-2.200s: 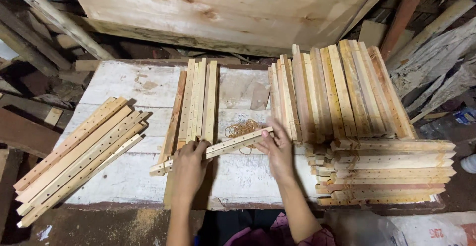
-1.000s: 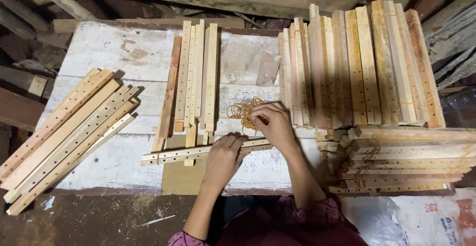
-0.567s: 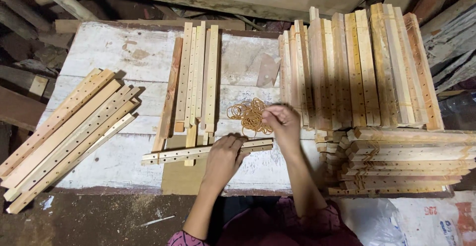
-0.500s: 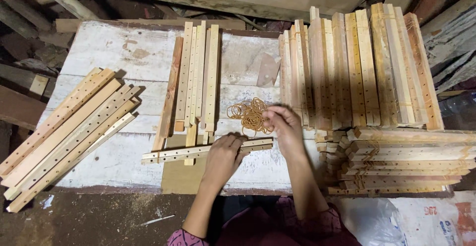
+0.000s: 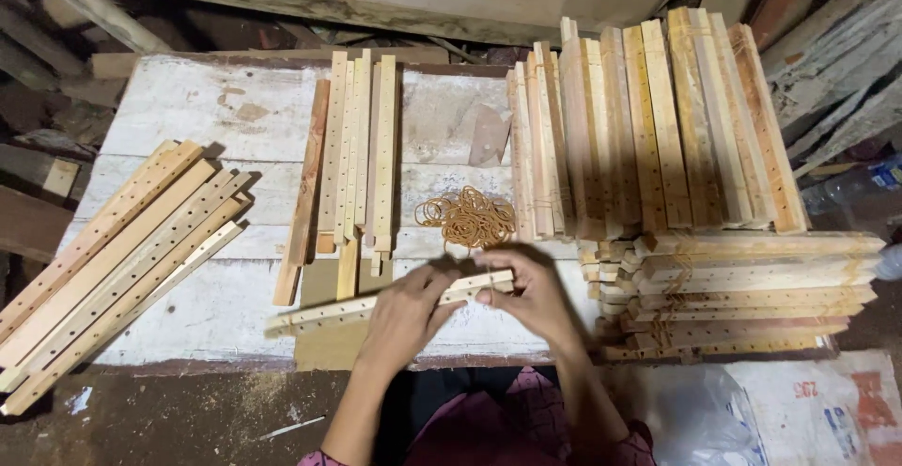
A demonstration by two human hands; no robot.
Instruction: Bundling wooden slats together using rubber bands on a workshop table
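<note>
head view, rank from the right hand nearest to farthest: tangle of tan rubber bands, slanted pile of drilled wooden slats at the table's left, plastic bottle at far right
From the right hand:
1. Tangle of tan rubber bands, just above the hand on the white table.
2. Plastic bottle, off the table's right edge, among scrap boards.
3. Slanted pile of drilled wooden slats, at the table's left side.

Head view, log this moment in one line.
left hand: on slat bundle | right hand: at bundle's end | rubber bands: beyond
</note>
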